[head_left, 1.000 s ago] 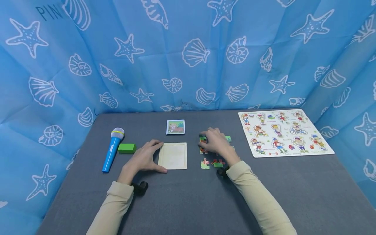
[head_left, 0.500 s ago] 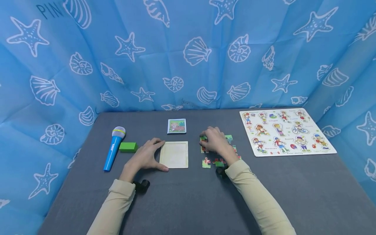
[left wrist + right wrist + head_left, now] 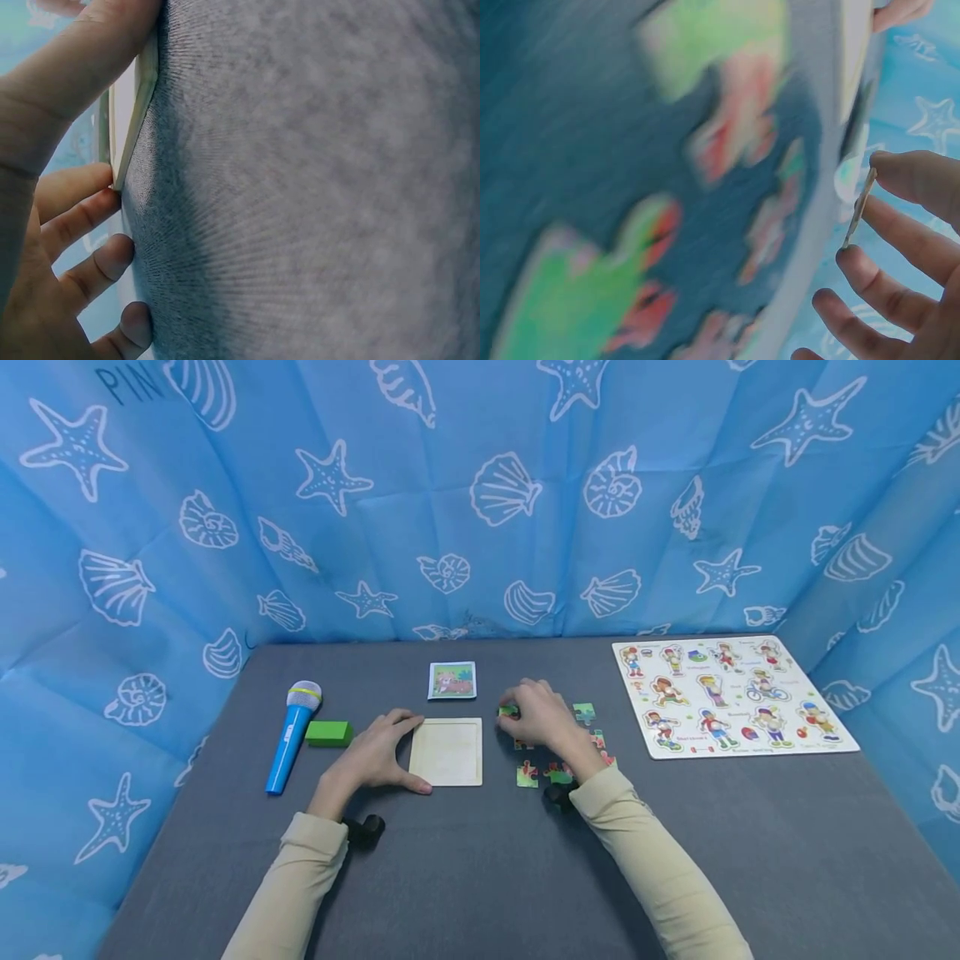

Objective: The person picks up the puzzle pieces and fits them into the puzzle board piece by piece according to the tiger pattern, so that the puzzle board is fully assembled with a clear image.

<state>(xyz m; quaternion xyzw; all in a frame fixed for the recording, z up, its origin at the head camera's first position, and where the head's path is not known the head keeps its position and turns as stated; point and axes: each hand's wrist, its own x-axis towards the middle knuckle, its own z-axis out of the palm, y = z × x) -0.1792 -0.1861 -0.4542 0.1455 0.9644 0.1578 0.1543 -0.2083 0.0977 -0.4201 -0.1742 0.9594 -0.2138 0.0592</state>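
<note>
A shallow square wooden puzzle tray [image 3: 447, 753] lies bare on the table. My left hand [image 3: 370, 755] holds its left side, thumb at the near corner and fingertips at the far one; the left wrist view shows the tray's edge [image 3: 135, 127] between them. My right hand [image 3: 542, 717] pinches a green jigsaw piece [image 3: 507, 711] by its edges. Seen edge-on in the right wrist view, the pinched piece [image 3: 859, 208] is off the table. Loose jigsaw pieces [image 3: 527, 774] lie under and around the right hand, some hidden by it.
Behind the tray lies a small picture card [image 3: 452, 681]. To the left are a green block [image 3: 328, 733] and a blue toy microphone [image 3: 292, 739]. A white picture board [image 3: 731, 697] with sports figures lies at right. A blue curtain [image 3: 390, 543] hangs behind the table.
My right hand lifts the green jigsaw piece from among the loose ones and shifts slightly left with it. The left hand stays at the tray.
</note>
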